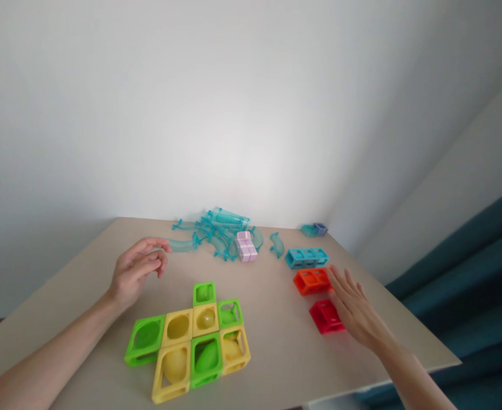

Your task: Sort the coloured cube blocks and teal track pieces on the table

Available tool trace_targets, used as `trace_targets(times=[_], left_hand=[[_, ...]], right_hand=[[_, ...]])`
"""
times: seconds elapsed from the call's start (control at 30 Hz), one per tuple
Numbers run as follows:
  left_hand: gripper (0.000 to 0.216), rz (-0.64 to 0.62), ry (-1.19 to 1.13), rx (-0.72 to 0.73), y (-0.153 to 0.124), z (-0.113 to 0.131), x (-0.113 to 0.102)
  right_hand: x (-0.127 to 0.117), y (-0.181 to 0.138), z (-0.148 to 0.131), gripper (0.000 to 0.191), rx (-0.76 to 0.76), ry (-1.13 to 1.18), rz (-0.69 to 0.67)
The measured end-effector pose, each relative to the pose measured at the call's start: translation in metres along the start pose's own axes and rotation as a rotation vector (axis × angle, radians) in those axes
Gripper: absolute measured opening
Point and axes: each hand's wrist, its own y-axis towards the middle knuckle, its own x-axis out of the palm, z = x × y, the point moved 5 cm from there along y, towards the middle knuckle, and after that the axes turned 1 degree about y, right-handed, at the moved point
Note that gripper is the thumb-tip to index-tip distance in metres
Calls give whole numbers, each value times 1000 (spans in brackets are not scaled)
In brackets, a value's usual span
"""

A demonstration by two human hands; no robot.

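Note:
My left hand hovers over the left part of the table, its fingers loosely bent and apart, with nothing in it. Below it and to the right lie several green and yellow hollow cube blocks, among them a green block and a yellow block, set edge to edge. On the right, my right hand has its fingers stretched out. It lies along the right ends of a row of orange blocks and the red block; whether it touches them I cannot tell. Part of the red block is hidden behind the hand.
Clear teal track and tube pieces are heaped at the back of the table, beside a lilac block piece. A row of blue blocks lies behind the orange ones. A dark blue piece sits at the far right corner. Teal curtains hang at right.

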Motion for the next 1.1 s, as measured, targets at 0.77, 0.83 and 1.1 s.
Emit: trace_targets(times=[0.77,0.83,1.1], left_hand=[[27,11,-2,-14,-1,-1,-1],[27,9,-3,-11,0,-1,-1],[23,-217,41,-192,-2,-15,12]], right_hand=[[3,13,-3,62,6,2,48],[-9,8,-11,60,13,50,168],[-49,-11,-168,52,-450,481,123]])
